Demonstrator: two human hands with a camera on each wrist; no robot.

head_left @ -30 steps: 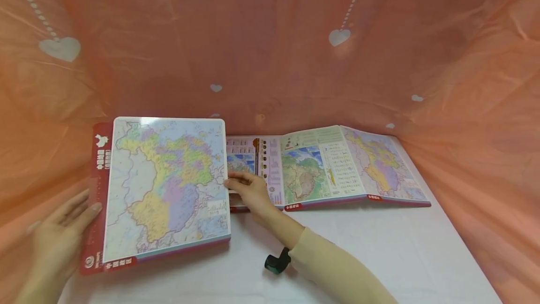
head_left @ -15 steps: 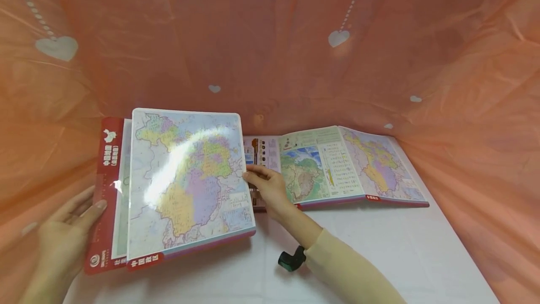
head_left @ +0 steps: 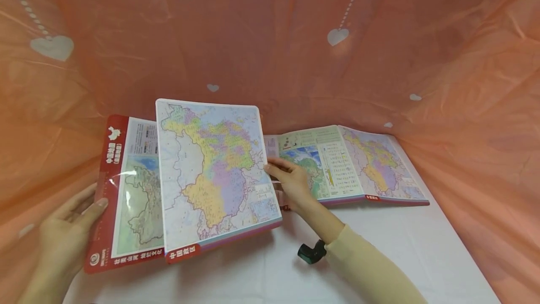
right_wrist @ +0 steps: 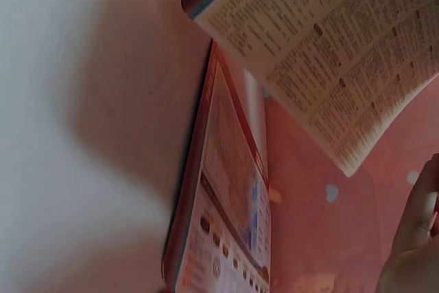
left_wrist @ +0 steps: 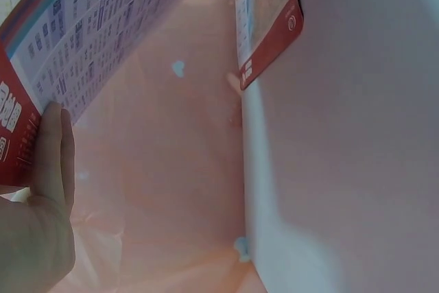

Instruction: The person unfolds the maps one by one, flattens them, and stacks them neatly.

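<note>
On the white table (head_left: pixel 379 247), right hand (head_left: pixel 291 182) pinches the lifted map page (head_left: pixel 215 172); left hand (head_left: pixel 63 238), fingers straight, steadies the folding atlas's red cover (head_left: pixel 103 191).

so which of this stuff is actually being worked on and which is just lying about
In hand:
- folding map panel, lifted, its right edge pinched by the right hand
- red-edged cover panel, its left edge touched by the left hand

Lying about:
- spread-out map panels flat on the white table
- pink heart-print sheet behind

Map panel (head_left: pixel 215 172) perhaps hides right hand's fingertips.
</note>
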